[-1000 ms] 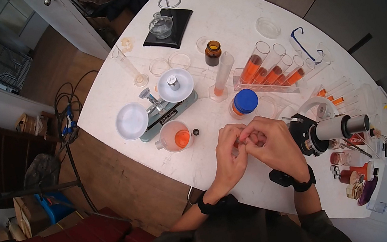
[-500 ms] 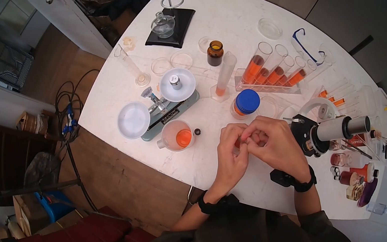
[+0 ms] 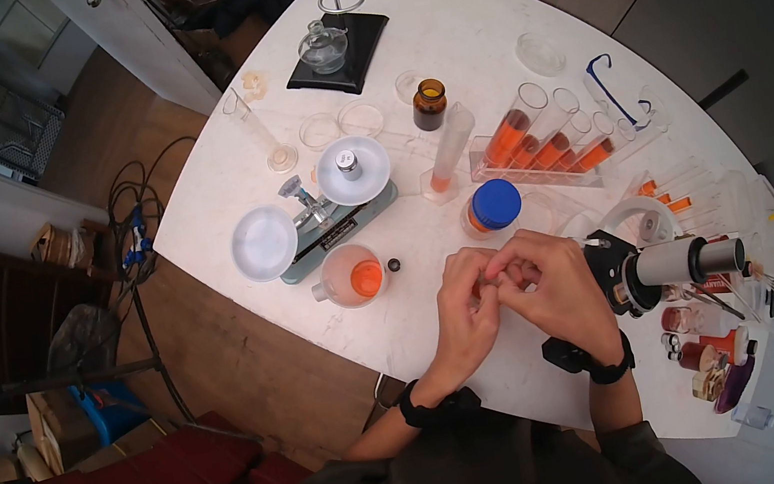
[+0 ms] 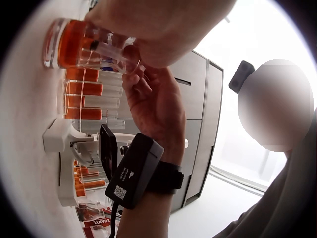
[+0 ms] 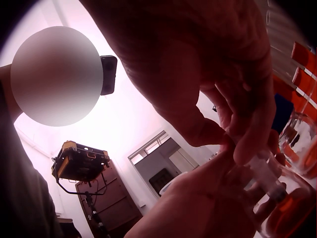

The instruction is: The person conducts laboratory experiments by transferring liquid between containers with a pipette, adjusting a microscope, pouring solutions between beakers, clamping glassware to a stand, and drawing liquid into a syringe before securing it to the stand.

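Observation:
Both hands meet above the table. The left hand curls its fingers round a small translucent tube with a dark end, mostly hidden in the head view. Thumb and fingers of the right hand pinch close together at the tube's other end; whatever small part lies between them is hidden. In the left wrist view the tube shows in front of a clear vessel of orange liquid. A blue-capped jar stands just beyond the hands.
Left of the hands are a beaker, a small black stopper and a balance carrying a weight. A rack of orange-filled tubes stands behind; a microscope is close by the right hand. An amber bottle stands farther back.
The right hand's fingers have shifted very slightly against the left hand's. The head view has moved a little; the things on the table stay where they were.

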Tool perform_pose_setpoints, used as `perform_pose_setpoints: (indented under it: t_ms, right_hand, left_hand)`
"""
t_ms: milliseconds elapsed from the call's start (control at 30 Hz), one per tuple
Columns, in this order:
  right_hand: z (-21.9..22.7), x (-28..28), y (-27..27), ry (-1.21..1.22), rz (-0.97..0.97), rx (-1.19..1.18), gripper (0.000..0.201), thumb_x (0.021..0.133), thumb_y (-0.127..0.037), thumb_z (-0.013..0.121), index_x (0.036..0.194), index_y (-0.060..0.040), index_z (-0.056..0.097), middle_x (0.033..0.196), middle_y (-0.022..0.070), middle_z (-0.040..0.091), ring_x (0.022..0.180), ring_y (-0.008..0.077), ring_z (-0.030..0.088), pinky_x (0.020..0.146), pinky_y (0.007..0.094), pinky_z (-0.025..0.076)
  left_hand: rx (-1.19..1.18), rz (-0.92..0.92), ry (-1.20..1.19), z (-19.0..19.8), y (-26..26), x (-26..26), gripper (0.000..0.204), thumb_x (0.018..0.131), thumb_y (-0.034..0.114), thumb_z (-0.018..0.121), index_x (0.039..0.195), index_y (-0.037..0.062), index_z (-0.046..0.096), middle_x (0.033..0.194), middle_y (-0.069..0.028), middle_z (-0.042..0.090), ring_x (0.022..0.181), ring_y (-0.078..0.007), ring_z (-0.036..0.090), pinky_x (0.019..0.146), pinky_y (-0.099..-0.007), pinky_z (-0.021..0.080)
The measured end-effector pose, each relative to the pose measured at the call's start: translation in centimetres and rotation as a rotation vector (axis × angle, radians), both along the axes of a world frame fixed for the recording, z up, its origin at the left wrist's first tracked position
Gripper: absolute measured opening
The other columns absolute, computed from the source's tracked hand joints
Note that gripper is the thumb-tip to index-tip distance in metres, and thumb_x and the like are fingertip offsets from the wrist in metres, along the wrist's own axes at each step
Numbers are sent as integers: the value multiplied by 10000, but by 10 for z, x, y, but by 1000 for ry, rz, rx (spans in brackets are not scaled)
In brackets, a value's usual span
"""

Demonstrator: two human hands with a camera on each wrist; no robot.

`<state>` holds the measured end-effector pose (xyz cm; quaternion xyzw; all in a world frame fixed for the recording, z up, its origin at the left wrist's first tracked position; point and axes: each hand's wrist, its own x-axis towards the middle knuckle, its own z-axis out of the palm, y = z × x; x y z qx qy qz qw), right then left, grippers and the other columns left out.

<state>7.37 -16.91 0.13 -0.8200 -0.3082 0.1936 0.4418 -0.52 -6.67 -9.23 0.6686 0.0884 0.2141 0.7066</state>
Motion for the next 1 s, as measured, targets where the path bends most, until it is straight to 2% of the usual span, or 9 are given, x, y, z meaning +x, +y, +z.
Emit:
perform_pose_setpoints:
  t_ms: [367, 467, 533, 567, 633, 700, 800, 900, 1000]
  right_hand:
    - [5, 0, -2, -46, -16, -1, 111, 808, 20, 688, 917, 30, 670, 798, 116, 612, 646, 215, 612, 615, 316, 512]
    - [12, 0, -4, -95, -36, 3, 118, 801, 24, 686, 918, 11, 679, 776, 95, 590, 626, 188, 597, 593, 302, 496]
    - [16, 0, -10, -125, -47, -10, 126, 797, 26, 686, 920, 1, 684, 765, 84, 578, 613, 172, 585, 581, 293, 486]
    - [17, -1, -12, -148, -57, -1, 136, 791, 30, 686, 922, -8, 687, 757, 74, 568, 592, 154, 554, 566, 286, 462]
    - [21, -2, -16, -171, -71, 10, 148, 785, 34, 686, 924, -18, 690, 748, 64, 558, 572, 137, 522, 551, 278, 439]
    - [25, -4, -20, -168, -114, -4, 160, 781, 38, 681, 928, -25, 691, 732, 50, 548, 543, 113, 450, 526, 267, 379]
    - [29, -6, -25, -173, -168, 9, 150, 790, 39, 670, 923, -28, 689, 720, 39, 546, 536, 102, 415, 516, 261, 338]
    - [26, -5, -31, -93, -245, 52, 136, 805, 34, 660, 925, -25, 685, 721, 37, 556, 533, 103, 412, 516, 260, 337]
    - [34, -10, -30, -138, -259, 26, 131, 818, 33, 659, 934, -24, 679, 733, 42, 570, 534, 112, 424, 518, 267, 349]
  left_hand:
    - [58, 7, -4, -3, 0, 0, 187, 843, -79, 527, 1001, -12, 604, 984, -113, 595, 920, -282, 530, 749, -336, 455]
    - [75, -19, 52, 3, 3, -3, 240, 852, -57, 569, 1081, 4, 611, 1059, -121, 599, 969, -301, 543, 815, -356, 470]
    - [128, -50, -12, 7, 7, -2, 334, 850, -19, 631, 1180, 27, 608, 1161, -138, 586, 1065, -316, 539, 899, -370, 469]
    - [129, -53, -12, 10, 9, -3, 334, 850, -19, 631, 1180, 27, 608, 1161, -138, 586, 1065, -316, 539, 899, -370, 469]
    - [232, 1, -43, 17, 15, -4, 398, 830, 21, 687, 1223, 39, 623, 1216, -145, 586, 1163, -307, 546, 1001, -376, 437]
    - [311, 0, -48, 20, 21, -5, 423, 808, 22, 705, 1224, 47, 630, 1233, -147, 586, 1188, -320, 536, 1021, -395, 426]
    - [417, -3, -60, 24, 24, -7, 441, 769, 21, 735, 1202, 59, 654, 1246, -142, 589, 1216, -336, 525, 1041, -423, 417]
    - [478, -12, -80, 29, 25, -7, 413, 743, 22, 755, 1148, 67, 687, 1241, -125, 598, 1225, -340, 524, 1043, -435, 419]
    - [521, -12, -103, 30, 23, -7, 376, 727, 19, 772, 1095, 70, 714, 1235, -109, 606, 1224, -341, 529, 1036, -436, 427]
